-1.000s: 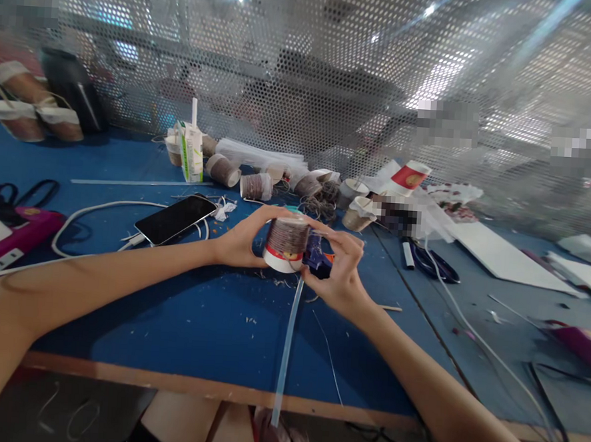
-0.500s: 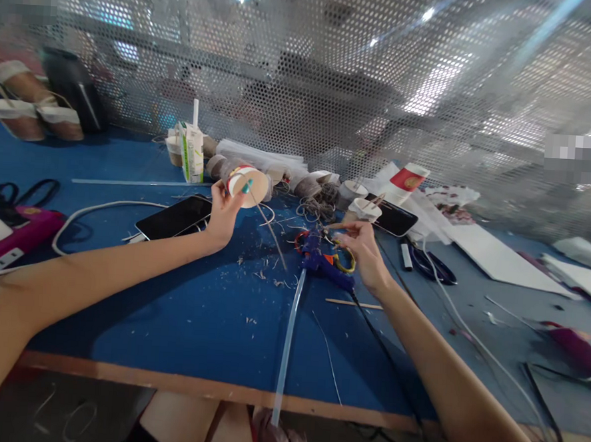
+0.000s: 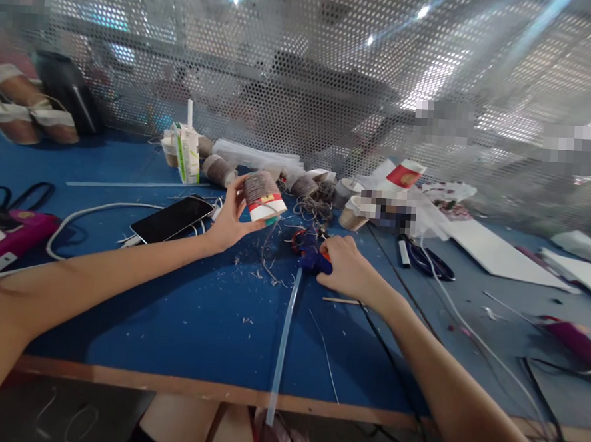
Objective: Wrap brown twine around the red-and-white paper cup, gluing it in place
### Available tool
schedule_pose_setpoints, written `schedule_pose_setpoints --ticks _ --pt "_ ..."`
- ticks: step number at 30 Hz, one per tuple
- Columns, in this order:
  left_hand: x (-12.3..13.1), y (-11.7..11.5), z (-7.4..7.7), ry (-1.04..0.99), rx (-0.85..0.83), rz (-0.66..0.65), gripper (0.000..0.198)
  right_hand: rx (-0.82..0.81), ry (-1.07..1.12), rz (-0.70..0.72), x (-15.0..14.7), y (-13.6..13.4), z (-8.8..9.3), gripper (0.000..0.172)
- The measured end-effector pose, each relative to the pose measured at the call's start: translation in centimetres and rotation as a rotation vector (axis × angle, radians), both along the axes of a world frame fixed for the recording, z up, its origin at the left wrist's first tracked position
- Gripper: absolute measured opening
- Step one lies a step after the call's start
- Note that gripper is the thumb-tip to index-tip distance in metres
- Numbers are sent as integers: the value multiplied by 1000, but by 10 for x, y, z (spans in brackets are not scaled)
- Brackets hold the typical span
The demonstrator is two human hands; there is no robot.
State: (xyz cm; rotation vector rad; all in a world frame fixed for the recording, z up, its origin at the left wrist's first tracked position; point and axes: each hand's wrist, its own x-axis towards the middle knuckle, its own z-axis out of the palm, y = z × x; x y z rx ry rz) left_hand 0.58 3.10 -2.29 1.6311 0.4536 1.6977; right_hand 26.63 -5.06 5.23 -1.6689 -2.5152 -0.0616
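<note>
My left hand [image 3: 233, 220] holds a paper cup [image 3: 265, 198] tilted on its side, its upper part wound with grey-brown twine and its lower part red and white. A loose strand of twine [image 3: 266, 256] hangs from it toward the table. My right hand [image 3: 345, 264] is closed around the handle of a blue glue gun [image 3: 313, 259], which lies on the blue table. A long clear glue stick [image 3: 284, 347] sticks out of the gun's back toward the table's front edge. Scissors beside the gun are mostly hidden.
A black phone [image 3: 171, 220] and white cable lie left. Twine-wrapped cups [image 3: 219, 170], a drink carton [image 3: 187, 153] and tangled twine [image 3: 319, 199] stand behind. At right are dark-handled scissors [image 3: 436, 264] and a white board [image 3: 508, 255]. Perforated metal [image 3: 263, 99] rises at the back.
My left hand has turned the cup, so its twine-wound side shows instead of its round end. My right hand has moved down onto the glue gun and closed on its handle.
</note>
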Motion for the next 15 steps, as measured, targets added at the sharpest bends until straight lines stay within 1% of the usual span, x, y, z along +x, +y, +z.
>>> schedule_pose_setpoints --ticks 3,5,7,10,12,15 --pt "1 2 -4 96 79 47 94 161 2 50 -1 3 -5 18" --pt "1 2 -5 145 104 57 91 212 45 80 0 5 -4 16" --pt "1 1 -5 167 120 49 88 264 141 142 2 4 -1 16" --pt "0 -3 -3 190 138 45 87 419 331 241 2 -3 4 9" --pt "-2 -7 0 219 143 56 89 511 416 279 -2 -10 5 6" --pt "-4 -14 5 294 152 75 91 637 472 328 -11 -19 2 11"
